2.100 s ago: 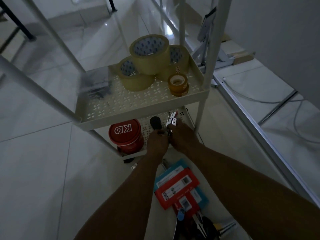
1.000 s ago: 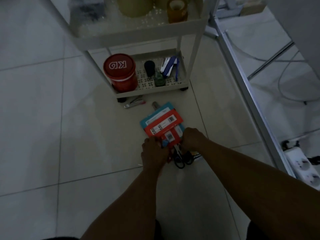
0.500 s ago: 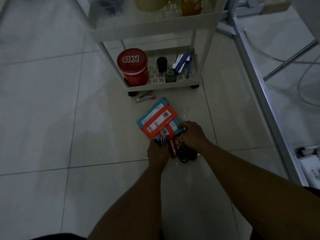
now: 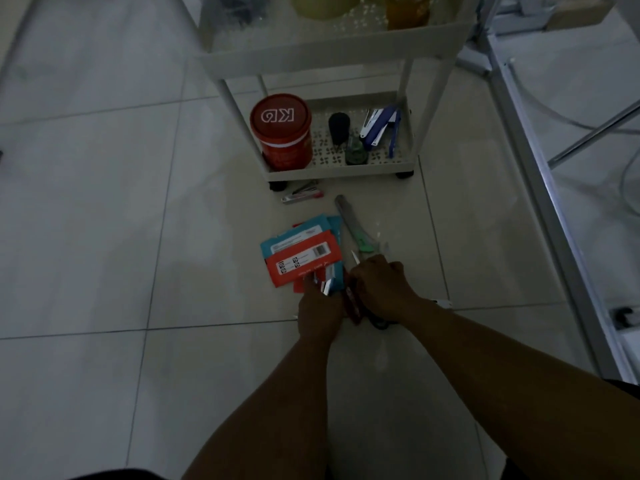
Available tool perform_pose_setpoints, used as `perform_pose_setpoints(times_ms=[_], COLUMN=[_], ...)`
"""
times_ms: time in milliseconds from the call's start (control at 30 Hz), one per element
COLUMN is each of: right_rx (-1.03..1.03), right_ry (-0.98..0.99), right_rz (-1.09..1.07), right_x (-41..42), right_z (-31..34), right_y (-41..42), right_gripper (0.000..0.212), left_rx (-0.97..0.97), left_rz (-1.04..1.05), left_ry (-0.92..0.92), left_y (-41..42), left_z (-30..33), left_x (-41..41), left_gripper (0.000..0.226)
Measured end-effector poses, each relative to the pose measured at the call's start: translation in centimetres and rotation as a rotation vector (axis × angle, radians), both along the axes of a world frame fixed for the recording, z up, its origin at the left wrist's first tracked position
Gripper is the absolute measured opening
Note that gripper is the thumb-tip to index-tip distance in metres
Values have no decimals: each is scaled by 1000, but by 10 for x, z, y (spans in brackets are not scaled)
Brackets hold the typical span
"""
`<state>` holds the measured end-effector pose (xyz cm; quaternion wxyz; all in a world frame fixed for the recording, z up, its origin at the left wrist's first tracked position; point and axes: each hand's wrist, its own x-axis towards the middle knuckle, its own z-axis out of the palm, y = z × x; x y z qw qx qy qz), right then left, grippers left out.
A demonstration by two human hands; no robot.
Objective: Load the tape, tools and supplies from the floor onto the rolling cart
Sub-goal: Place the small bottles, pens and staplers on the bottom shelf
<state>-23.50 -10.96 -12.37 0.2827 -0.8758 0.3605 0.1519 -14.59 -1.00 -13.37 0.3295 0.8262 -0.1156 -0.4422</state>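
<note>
My left hand grips a small shiny packet at the near edge of the red and blue packets on the floor. Beside it, my right hand is curled round scissors: a blade tip pokes out above the knuckles and black handles show below. A red-handled tool lies between my hands. A green cutter and a small red and silver tool lie nearer the cart. Its lower shelf holds a red can, a black object and blue staplers.
The cart's upper shelf carries tape rolls, cut off by the frame's top edge. A metal frame with cables runs along the right, with a power strip by it. Pale floor tiles spread to the left.
Both hands came back from the cart's lower shelf to the pile on the floor. They have closed on items there, and the green cutter now shows beyond the packets.
</note>
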Motion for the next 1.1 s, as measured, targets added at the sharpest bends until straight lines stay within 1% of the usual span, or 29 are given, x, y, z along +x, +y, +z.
perform_pose_setpoints(times_ms=[67, 133, 167, 267, 367, 467, 500, 567, 600, 633, 700, 767, 800, 933, 1100], right_rx=[-52, -92, -110, -122, -129, -131, -129, -139, -142, -139, -122, -119, -129, -166, -180], right_ry=[50, 58, 50, 75, 135, 131, 96, 3, -35, -65, -98, -88, -69, 0, 86], right_rz=[24, 13, 2, 3, 54, 44, 37, 26, 17, 9, 15, 58, 78, 130, 197], right_x=[0, 2, 4, 14, 17, 21, 25, 38, 47, 57, 77, 96, 104, 123, 142], right_z=[-1, -2, -2, -2, -1, 1, 3, 6, 7, 7, 5, 0, -2, -7, -16], right_y=[0, 3, 5, 10, 11, 12, 14, 10, 5, -3, -19, -33, -38, -47, -57], right_gripper=[36, 37, 37, 43, 61, 73, 72, 56, 49, 48, 61, 80, 82, 67, 71], left_rx=[103, 145, 133, 4, -113, -151, -150, -153, -155, -153, -139, -127, -124, -133, -171], left_rz=[-100, -64, -10, 109, 173, 237, 238, 236, 239, 237, 218, 186, 179, 230, 294], left_ry=[-111, -176, -180, -196, -150, -77, -69, -27, 26, 94, 200, 234, 229, 224, 219], left_y=[6, 10, 11, 12, 9, 6, 5, 3, 0, -3, -7, -7, -6, -3, -16], left_z=[-4, -6, -6, -7, -4, -3, -2, 0, 2, 6, 11, 10, 8, 2, 0], left_x=[0, 0, 1, 7, 15, 19, 21, 29, 32, 36, 45, 54, 58, 73, 87], left_gripper=[77, 81, 76, 46, 26, 25, 26, 28, 28, 26, 20, 15, 16, 12, 24])
